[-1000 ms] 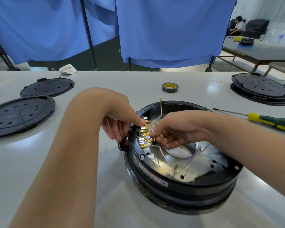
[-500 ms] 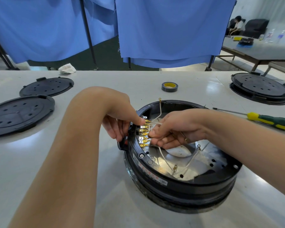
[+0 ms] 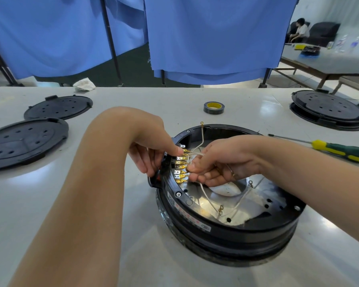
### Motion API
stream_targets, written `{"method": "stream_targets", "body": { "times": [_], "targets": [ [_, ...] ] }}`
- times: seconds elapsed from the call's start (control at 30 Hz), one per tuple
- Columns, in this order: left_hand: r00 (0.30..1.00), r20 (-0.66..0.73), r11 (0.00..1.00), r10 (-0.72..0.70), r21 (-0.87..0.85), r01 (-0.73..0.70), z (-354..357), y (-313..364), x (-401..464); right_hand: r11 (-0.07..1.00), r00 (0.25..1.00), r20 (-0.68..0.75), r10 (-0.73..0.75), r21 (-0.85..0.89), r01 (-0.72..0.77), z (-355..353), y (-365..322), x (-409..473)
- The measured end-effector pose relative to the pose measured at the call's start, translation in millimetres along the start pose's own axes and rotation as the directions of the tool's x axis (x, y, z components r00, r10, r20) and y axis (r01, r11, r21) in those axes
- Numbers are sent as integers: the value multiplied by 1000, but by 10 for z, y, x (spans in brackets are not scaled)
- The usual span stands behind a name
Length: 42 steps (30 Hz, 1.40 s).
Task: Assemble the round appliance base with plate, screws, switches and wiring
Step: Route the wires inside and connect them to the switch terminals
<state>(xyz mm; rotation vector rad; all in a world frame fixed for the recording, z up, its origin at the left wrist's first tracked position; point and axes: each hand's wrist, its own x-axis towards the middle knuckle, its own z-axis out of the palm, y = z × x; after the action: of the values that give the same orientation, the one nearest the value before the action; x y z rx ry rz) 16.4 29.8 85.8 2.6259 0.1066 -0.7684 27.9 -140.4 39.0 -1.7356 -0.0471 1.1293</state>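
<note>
A round black appliance base [image 3: 226, 230] sits open side up on the white table, with a shiny metal plate [image 3: 255, 206] inside it. A switch block with a row of gold terminals [image 3: 181, 165] sits at its left rim. My left hand [image 3: 151, 150] grips the rim and switch block from outside, its thumb pressing by the top terminal. My right hand [image 3: 218, 162] pinches white wires [image 3: 207, 196] right beside the terminals. More wire ends with ring lugs lie loose on the plate, and one sticks up at the far rim.
A yellow-and-green screwdriver [image 3: 340, 151] lies right of the base. A roll of black tape [image 3: 214, 107] sits behind it. Two black round covers [image 3: 25, 141] lie at the left, and another assembled base [image 3: 330, 109] stands far right. Blue curtains hang behind the table.
My right hand has shifted slightly left and down along the terminal row with the wires. My left hand stays on the rim.
</note>
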Motion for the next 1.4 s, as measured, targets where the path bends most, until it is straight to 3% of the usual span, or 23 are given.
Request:
{"method": "stream_targets", "body": {
  "times": [0.43,1.4],
  "targets": [
    [996,47,997,-69,39,67,102,-18,-100,988,997,14,80,-132,-77,-9,-31,-7],
    [994,110,1000,-20,0,20,81,-34,-46,993,996,73,52,-107,-44,70,7,16]
  ]
}}
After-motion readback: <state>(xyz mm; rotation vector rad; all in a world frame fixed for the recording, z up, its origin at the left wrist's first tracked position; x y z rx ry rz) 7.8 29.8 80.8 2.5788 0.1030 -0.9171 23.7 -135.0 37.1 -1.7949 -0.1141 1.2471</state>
